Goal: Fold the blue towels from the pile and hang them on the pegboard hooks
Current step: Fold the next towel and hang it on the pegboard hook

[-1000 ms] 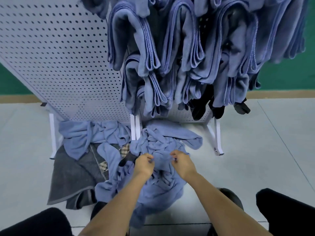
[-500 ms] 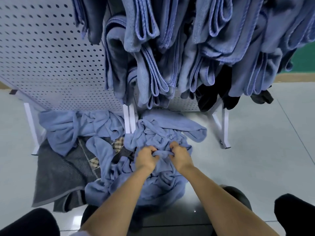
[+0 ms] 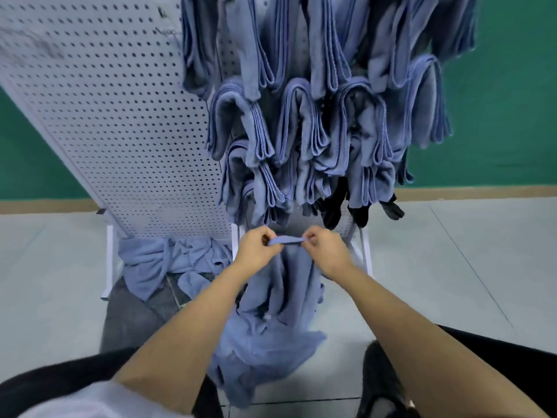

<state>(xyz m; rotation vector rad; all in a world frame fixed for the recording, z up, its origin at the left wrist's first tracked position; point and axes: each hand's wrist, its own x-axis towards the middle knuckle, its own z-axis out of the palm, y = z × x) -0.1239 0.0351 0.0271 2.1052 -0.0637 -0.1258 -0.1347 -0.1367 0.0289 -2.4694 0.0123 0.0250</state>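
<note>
- The left grip [image 3: 256, 247] and right grip [image 3: 324, 248] each pinch the top edge of one blue towel [image 3: 283, 297], pulled taut between them.
- The towel hangs crumpled below both grips.
- Lower left of the grips lies the pile [image 3: 168, 260].
- Above the grips, folded towels [image 3: 301, 131] hang on the pegboard [image 3: 105, 131].
</note>
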